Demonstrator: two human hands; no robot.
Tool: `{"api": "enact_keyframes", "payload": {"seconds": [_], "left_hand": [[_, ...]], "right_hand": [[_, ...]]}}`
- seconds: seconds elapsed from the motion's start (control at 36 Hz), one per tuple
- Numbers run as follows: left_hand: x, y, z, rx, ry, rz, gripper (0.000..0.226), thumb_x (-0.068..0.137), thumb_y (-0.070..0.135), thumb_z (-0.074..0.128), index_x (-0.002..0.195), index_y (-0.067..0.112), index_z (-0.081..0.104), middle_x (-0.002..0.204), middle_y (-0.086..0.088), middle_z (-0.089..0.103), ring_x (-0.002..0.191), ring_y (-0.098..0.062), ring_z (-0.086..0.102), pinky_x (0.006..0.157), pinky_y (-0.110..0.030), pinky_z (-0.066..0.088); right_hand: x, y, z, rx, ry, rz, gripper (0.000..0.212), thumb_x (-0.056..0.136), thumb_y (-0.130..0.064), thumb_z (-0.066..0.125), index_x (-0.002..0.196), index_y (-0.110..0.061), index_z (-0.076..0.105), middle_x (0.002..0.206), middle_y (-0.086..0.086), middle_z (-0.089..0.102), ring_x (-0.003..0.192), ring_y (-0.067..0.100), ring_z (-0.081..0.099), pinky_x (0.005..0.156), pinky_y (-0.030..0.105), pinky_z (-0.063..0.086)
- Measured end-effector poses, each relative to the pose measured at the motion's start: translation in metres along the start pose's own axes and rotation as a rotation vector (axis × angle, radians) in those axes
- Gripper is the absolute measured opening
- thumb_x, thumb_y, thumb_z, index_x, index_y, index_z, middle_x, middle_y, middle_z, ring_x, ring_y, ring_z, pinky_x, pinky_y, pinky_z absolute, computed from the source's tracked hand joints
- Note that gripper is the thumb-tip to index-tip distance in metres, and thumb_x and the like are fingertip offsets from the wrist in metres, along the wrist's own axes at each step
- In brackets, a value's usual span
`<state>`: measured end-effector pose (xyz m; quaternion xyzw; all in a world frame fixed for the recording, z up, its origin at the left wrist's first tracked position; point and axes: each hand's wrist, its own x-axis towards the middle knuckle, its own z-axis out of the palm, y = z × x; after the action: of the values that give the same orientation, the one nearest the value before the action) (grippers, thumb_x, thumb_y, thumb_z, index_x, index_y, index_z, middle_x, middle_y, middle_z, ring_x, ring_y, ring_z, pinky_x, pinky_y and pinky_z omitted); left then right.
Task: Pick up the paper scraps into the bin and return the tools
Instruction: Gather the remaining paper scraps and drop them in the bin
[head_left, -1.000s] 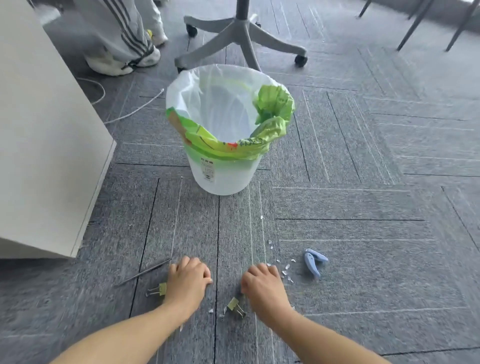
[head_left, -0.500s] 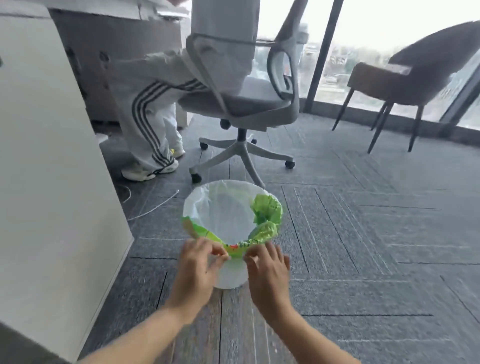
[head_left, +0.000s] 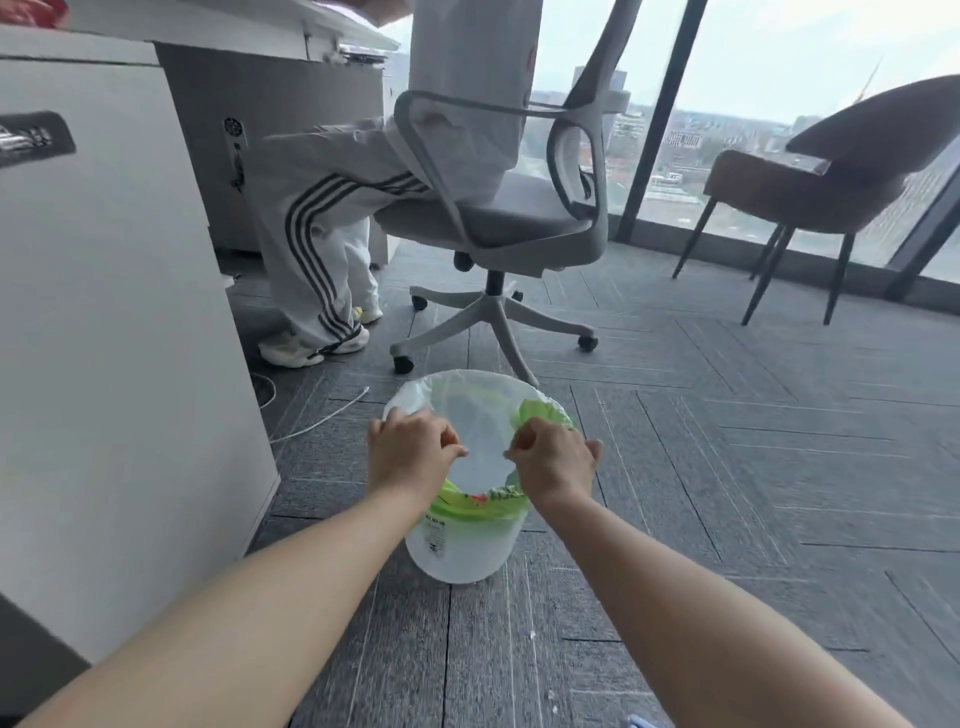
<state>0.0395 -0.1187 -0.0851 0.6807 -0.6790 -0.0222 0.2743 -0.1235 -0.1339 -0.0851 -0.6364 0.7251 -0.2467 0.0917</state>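
The bin (head_left: 462, 545) stands upright on the floor (head_left: 675, 493), mouth up, lined with a white bag (head_left: 457, 400) with green print. Its inside shows only the liner; any scraps there cannot be made out. Both hands hover over its mouth: left hand (head_left: 408, 454) and right hand (head_left: 553, 460) each have fingertips pinched together; whether they hold scraps cannot be told. A blue item (head_left: 636, 721) is cut off at the bottom edge.

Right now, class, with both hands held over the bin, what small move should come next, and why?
Probably part the pinched fingers so whatever they hold falls in. Both the left hand and the right hand sit above the open mouth of the lined bin, fingertips drawn together as if gripping small scraps. The scraps themselves are too small to see here.
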Motion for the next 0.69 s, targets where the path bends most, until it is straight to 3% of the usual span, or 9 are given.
{"api": "enact_keyframes", "payload": {"seconds": [0.08, 0.17, 0.25, 0.36, 0.42, 0.44, 0.53, 0.58, 0.69], "left_hand": [[0.0, 0.002, 0.001, 0.026, -0.006, 0.005, 0.018, 0.084, 0.048, 0.066, 0.082, 0.031, 0.071, 0.092, 0.015, 0.067, 0.1, -0.016, 0.051, 0.085, -0.036, 0.03], [0.001, 0.003, 0.003, 0.046, -0.037, 0.018, 0.018, 0.095, 0.03, 0.055, 0.102, 0.035, 0.071, 0.105, 0.014, 0.069, 0.108, -0.017, 0.049, 0.087, -0.036, 0.027], [-0.002, 0.005, 0.005, 0.072, -0.072, 0.016, 0.034, 0.094, 0.019, 0.052, 0.122, 0.037, 0.061, 0.105, 0.014, 0.068, 0.111, -0.017, 0.05, 0.093, -0.038, 0.03], [-0.005, 0.009, 0.003, 0.101, -0.056, 0.034, 0.017, 0.089, 0.044, 0.061, 0.098, 0.031, 0.066, 0.098, 0.013, 0.067, 0.105, -0.018, 0.053, 0.089, -0.038, 0.033], [-0.007, 0.01, 0.003, 0.171, -0.046, 0.093, 0.023, 0.091, 0.048, 0.054, 0.096, 0.031, 0.069, 0.114, 0.011, 0.063, 0.111, -0.019, 0.048, 0.091, -0.04, 0.033], [-0.009, 0.01, 0.004, 0.183, -0.042, 0.119, 0.025, 0.094, 0.045, 0.05, 0.107, 0.032, 0.068, 0.128, 0.01, 0.056, 0.118, -0.02, 0.042, 0.096, -0.042, 0.031], [-0.017, 0.013, 0.012, 0.147, -0.102, 0.162, 0.052, 0.098, 0.033, 0.041, 0.148, 0.034, 0.028, 0.159, 0.011, 0.013, 0.142, -0.022, 0.012, 0.11, -0.046, 0.015], [-0.029, 0.019, 0.019, 0.082, -0.11, 0.223, 0.066, 0.098, 0.029, 0.04, 0.153, 0.035, 0.003, 0.16, 0.015, -0.006, 0.146, -0.02, -0.003, 0.114, -0.048, 0.008], [-0.067, 0.034, 0.038, -0.065, -0.002, 0.416, 0.072, 0.092, 0.026, 0.052, 0.152, 0.03, 0.013, 0.159, 0.011, 0.012, 0.145, -0.019, 0.012, 0.111, -0.049, 0.013]], "right_hand": [[-0.002, 0.004, 0.003, -0.015, -0.009, -0.042, 0.015, 0.088, -0.023, 0.063, 0.095, -0.033, 0.071, 0.091, -0.012, 0.071, 0.095, 0.012, 0.055, 0.084, 0.036, 0.024], [-0.006, 0.006, 0.003, -0.037, -0.042, -0.134, 0.03, 0.09, -0.014, 0.052, 0.105, -0.035, 0.067, 0.097, -0.012, 0.071, 0.105, 0.012, 0.049, 0.085, 0.036, 0.021], [-0.01, 0.005, 0.0, -0.084, -0.079, -0.206, 0.02, 0.094, -0.028, 0.053, 0.11, -0.035, 0.063, 0.109, -0.012, 0.066, 0.112, 0.016, 0.046, 0.091, 0.038, 0.023], [-0.014, 0.007, -0.005, -0.142, -0.105, -0.256, 0.023, 0.093, -0.044, 0.051, 0.114, -0.038, 0.061, 0.122, -0.009, 0.056, 0.117, 0.02, 0.042, 0.094, 0.04, 0.025], [-0.016, 0.01, -0.007, -0.176, -0.162, -0.29, 0.034, 0.093, -0.052, 0.047, 0.123, -0.04, 0.056, 0.136, -0.009, 0.046, 0.125, 0.021, 0.033, 0.097, 0.041, 0.023], [-0.018, 0.013, -0.008, -0.189, -0.194, -0.31, 0.04, 0.092, -0.056, 0.045, 0.129, -0.041, 0.051, 0.142, -0.009, 0.039, 0.129, 0.022, 0.027, 0.099, 0.042, 0.022], [-0.026, 0.024, -0.01, -0.19, -0.223, -0.355, 0.053, 0.093, -0.059, 0.04, 0.142, -0.041, 0.034, 0.155, -0.011, 0.022, 0.138, 0.019, 0.011, 0.106, 0.044, 0.016], [-0.032, 0.033, -0.011, -0.15, -0.175, -0.338, 0.054, 0.094, -0.056, 0.04, 0.145, -0.04, 0.029, 0.156, -0.011, 0.02, 0.14, 0.019, 0.009, 0.107, 0.043, 0.014], [-0.052, 0.062, -0.006, -0.015, -0.017, -0.24, 0.046, 0.093, -0.047, 0.046, 0.137, -0.037, 0.039, 0.144, -0.013, 0.036, 0.131, 0.018, 0.025, 0.101, 0.039, 0.021]]}}
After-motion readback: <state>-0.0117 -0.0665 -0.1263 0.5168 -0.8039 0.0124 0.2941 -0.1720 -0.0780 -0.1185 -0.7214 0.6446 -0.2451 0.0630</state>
